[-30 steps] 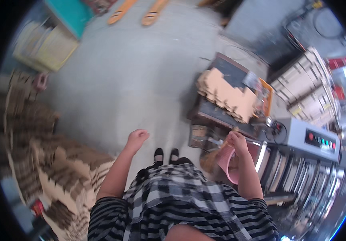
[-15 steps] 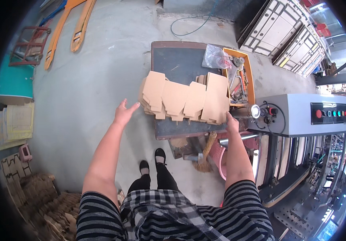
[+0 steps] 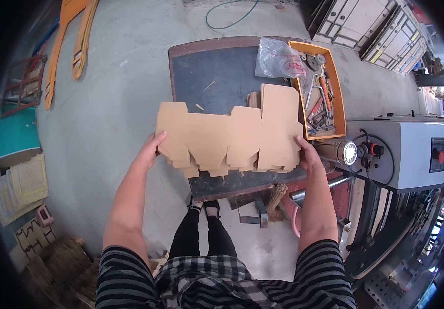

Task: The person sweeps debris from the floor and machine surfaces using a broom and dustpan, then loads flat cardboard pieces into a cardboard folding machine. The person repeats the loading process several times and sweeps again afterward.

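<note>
Left hand (image 3: 151, 149) is now closed on the left end of your cardboard stack (image 3: 209, 134), thumb on top; half a second ago it's just off that end, spread. Right hand (image 3: 310, 153) stays at the opposite end, now clamped there, fingers partly hidden. Stack sits between your hands over the dark table (image 3: 216, 77), left end overhanging; can't tell if it's lifted. Orange tool tray (image 3: 339, 98) is ahead of your right hand, round gauge (image 3: 349, 152) just right of it.
</note>
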A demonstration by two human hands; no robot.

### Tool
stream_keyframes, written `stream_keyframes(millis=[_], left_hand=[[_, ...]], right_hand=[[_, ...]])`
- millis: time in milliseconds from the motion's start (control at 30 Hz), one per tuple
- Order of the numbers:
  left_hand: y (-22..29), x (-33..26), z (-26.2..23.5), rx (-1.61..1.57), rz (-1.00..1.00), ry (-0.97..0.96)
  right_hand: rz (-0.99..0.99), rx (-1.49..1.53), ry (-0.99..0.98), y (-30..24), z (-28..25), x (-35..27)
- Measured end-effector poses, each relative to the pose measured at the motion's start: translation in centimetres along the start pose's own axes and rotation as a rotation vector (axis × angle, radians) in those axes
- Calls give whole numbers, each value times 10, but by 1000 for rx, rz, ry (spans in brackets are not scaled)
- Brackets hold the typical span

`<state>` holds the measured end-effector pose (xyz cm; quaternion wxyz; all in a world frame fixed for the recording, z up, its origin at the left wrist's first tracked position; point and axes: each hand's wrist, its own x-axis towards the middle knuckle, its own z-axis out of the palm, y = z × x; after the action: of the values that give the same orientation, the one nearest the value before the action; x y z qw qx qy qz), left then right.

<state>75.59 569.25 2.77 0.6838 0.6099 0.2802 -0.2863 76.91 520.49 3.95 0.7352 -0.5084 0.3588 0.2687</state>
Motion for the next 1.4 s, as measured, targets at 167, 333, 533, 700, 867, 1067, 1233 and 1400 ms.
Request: stream_keyframes(millis=[167,333,533,700,867,1067,1233,1400], left_hand=[[0,4,-24,25,23,58],[7,6,-33,17,41,40],[65,-22,-19,40,316,-94],[117,-29,-22,446,440,-255],[97,-11,-18,778,485,-277],[91,-15,-25,807,564,-280],[89,-15,-16,745,640,-255],[98,-26,-20,880,547,-306]], right_hand=[[91,-179,-38,-4,20,0],[50,-260,-87,4,22,-15],[-363,-150,-28,16,20,-76],[-613,-522,63,21,2,-107],[-651,-988,24,51,-19,-76],[-686,-861,77,26,22,-99],[-981,-1633,156,29,18,-94],[-797,-1373,68,33,11,-88]])
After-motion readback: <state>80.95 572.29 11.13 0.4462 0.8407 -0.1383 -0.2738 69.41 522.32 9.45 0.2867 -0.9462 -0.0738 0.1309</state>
